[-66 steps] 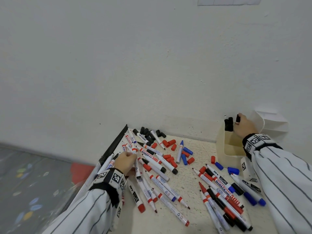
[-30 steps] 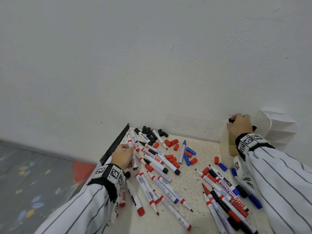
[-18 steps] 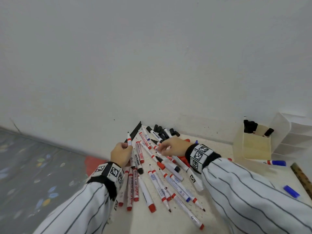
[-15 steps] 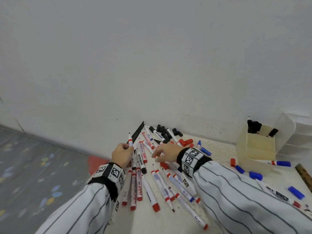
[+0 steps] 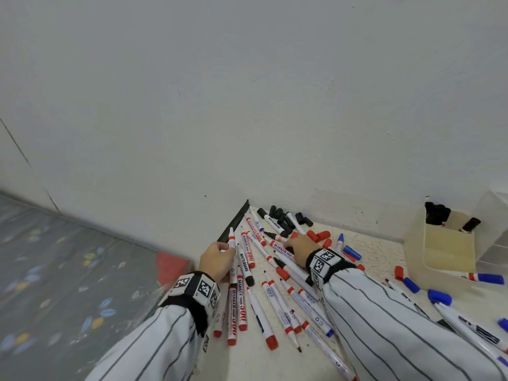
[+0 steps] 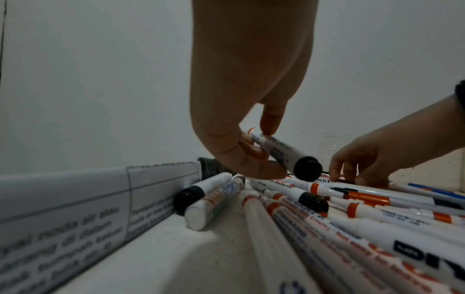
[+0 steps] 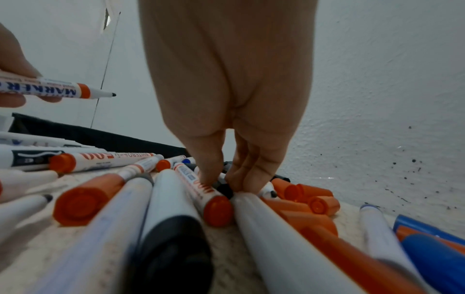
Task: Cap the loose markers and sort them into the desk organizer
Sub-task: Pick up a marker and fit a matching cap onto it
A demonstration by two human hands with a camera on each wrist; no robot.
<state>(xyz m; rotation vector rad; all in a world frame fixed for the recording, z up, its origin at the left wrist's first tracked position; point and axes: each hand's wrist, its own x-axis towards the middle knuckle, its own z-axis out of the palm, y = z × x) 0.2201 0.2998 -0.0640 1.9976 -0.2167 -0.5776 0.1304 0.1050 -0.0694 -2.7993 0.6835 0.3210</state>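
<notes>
Many loose whiteboard markers and red, blue and black caps lie spread over the white desk. My left hand grips one uncapped marker with a black tip and holds it just above the pile; the left wrist view shows this held marker with its black end facing the camera. My right hand reaches down into the pile, thumb and fingers pinching a small black cap between the markers. The cream desk organizer stands at the right with several black-capped markers in it.
The desk sits in a corner against a white wall. Its left edge carries a black strip, beyond which lies a patterned floor. Loose black caps cluster by the wall. A clear holder stands behind the organizer.
My right hand left the organizer and came across to the pile beside my left hand. My left hand lifted one marker clear of the pile. The view swung left.
</notes>
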